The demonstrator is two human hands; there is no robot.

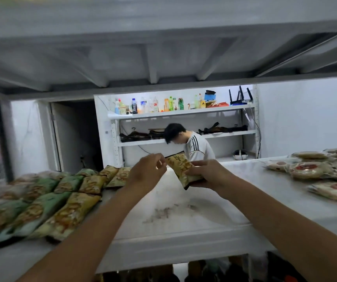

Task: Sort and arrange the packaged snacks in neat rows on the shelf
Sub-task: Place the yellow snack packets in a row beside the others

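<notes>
Partway: green/yellow rows (47,198) laid on shelf (183,231) left; both hands, left hand (147,171) and right hand (206,173), pinch yellow pack (180,166) above mid-shelf; round snacks (314,169) at right unsorted

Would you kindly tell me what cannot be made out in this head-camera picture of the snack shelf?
Head view, all of it:
The print on the yellow packet: too small, partly covered by the left hand and right hand holding it.
The green and yellow packets: blurred, rows cut off by the left edge.
The round flat packs: pile cut off by the right edge, so no count.
The goods under the shelf: dark, cut off by the bottom edge.
</notes>
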